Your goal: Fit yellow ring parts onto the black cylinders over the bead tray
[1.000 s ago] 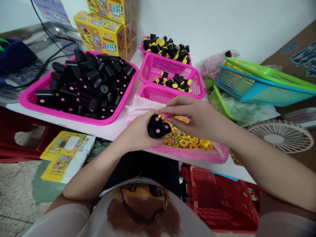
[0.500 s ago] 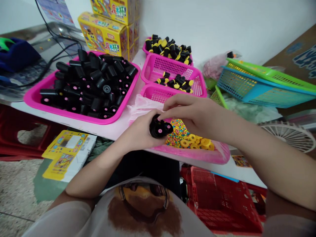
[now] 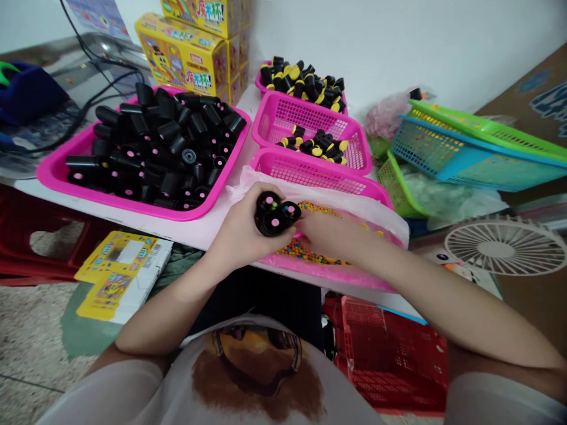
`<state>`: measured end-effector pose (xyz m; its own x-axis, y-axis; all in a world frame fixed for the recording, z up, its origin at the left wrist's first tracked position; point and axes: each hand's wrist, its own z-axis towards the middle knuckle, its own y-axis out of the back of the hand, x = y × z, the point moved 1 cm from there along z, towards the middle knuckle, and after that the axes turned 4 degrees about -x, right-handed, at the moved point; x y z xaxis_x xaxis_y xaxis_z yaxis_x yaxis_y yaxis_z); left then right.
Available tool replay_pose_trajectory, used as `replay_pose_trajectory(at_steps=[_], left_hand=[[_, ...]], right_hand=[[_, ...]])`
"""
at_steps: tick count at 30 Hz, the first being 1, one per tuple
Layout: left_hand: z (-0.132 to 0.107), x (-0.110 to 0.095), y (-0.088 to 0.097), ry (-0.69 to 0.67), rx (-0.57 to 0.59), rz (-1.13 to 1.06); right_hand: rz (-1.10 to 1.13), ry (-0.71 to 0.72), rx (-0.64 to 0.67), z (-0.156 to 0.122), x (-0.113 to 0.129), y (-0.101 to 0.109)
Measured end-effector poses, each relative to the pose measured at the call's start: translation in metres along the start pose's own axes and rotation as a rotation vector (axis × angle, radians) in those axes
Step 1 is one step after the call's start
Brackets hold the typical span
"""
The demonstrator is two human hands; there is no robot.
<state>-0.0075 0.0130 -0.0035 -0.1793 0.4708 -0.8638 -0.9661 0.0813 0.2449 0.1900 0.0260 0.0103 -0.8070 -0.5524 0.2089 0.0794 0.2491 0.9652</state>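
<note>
My left hand (image 3: 241,233) is wrapped round three small black cups (image 3: 275,222), held upright together with their mouths towards me. Each has a pink dot at its centre, and bits of colour show inside. Beside them, my right hand (image 3: 319,231) reaches down into a pink basket (image 3: 390,200) lined with thin plastic. Small multicoloured candy balls (image 3: 305,252) lie around that hand. Its fingers are hidden among the candy and behind the hand itself, so what they hold cannot be seen.
A pink tray (image 3: 181,215) heaped with black cups stands left. Behind are pink baskets (image 3: 305,121) of black-and-yellow pieces and stacked yellow boxes (image 3: 181,56). To the right are a blue basket (image 3: 447,159) and a fan (image 3: 500,248); a red crate (image 3: 394,360) sits below.
My right hand has moved from above the cups down into the candy. Coloured bits now show in the cups, which my left hand has shifted slightly left and up.
</note>
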Motion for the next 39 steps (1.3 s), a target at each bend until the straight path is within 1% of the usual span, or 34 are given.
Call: replay_pose_trajectory(at_steps=[2,5,8,11,14,17,22,26,28,30,33,35,37,39], left_hand=[[0.000,0.000,0.000,-0.002,-0.006,0.001],[0.000,-0.001,0.000,-0.002,-0.006,0.030],[0.000,-0.001,0.000,-0.008,-0.001,0.049],[0.000,0.000,0.000,-0.009,0.003,0.043],[0.000,0.001,0.000,0.003,0.012,0.035],[0.000,0.001,0.000,0.009,0.011,0.027],[0.000,-0.001,0.001,0.022,-0.008,0.044],[0.000,0.000,0.001,0.031,-0.019,0.043],[0.000,0.001,0.000,0.025,-0.021,0.037],[0.001,0.001,-0.001,0.028,-0.026,0.035],[0.002,0.002,-0.002,0.048,-0.023,0.022],[0.003,0.002,-0.003,0.057,-0.016,0.004],[0.004,0.002,-0.004,0.069,-0.015,-0.007],[0.004,0.003,-0.005,0.087,-0.016,-0.012]], right_hand=[[0.041,0.029,-0.048,0.009,0.007,-0.020],[0.215,0.130,-0.120,0.017,0.011,-0.034],[0.351,0.177,-0.118,0.023,0.005,-0.040],[0.325,0.171,-0.086,0.027,-0.001,-0.044],[0.281,0.153,-0.075,0.024,-0.003,-0.042],[0.313,0.116,-0.075,0.016,-0.002,-0.034],[0.547,0.039,-0.084,-0.002,-0.005,-0.014],[0.734,-0.053,-0.155,-0.016,-0.012,0.002],[0.848,-0.062,-0.192,-0.023,-0.012,0.012],[0.898,-0.066,-0.232,-0.027,-0.010,0.024],[0.861,-0.067,-0.303,-0.027,-0.001,0.043],[0.793,-0.033,-0.328,-0.022,0.006,0.052],[0.656,0.050,-0.361,-0.015,0.012,0.058],[0.463,0.156,-0.411,-0.010,0.016,0.060]])
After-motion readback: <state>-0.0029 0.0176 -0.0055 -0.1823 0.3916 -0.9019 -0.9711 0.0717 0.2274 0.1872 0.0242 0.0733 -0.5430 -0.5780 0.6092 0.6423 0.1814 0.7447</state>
